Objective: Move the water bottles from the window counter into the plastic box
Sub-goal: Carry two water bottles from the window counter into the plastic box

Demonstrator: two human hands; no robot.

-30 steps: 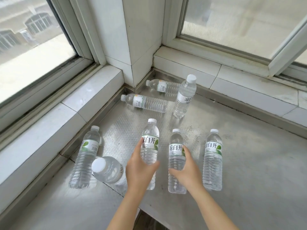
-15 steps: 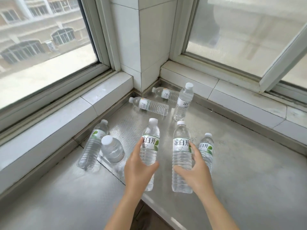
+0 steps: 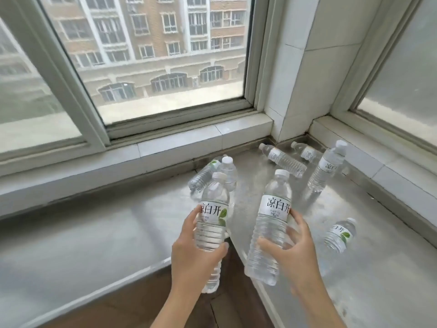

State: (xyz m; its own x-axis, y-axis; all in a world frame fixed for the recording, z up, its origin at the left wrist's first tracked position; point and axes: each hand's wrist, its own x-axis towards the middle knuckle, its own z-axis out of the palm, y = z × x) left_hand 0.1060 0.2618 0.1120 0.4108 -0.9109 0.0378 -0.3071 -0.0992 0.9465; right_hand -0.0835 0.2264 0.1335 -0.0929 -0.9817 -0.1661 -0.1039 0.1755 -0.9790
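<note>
Over steel counter (image 3: 99, 235), ribbed clear bottles (image 3: 272, 223), gripped

Bottles (image 3: 325, 170) crowding corner; left counter (image 3: 71, 223) open.

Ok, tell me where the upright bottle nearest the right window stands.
Head view, far right: the upright bottle stands on the counter, beside two lying bottles.

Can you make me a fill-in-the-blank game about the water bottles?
1. Each hand holds ___ bottle.
2. The caps on the bottles are ___.
3. Through the big window you see a brick ___.
4. The bottle in the left hand has a green ___ on its label.

Answers: one, white, building, leaf
</note>
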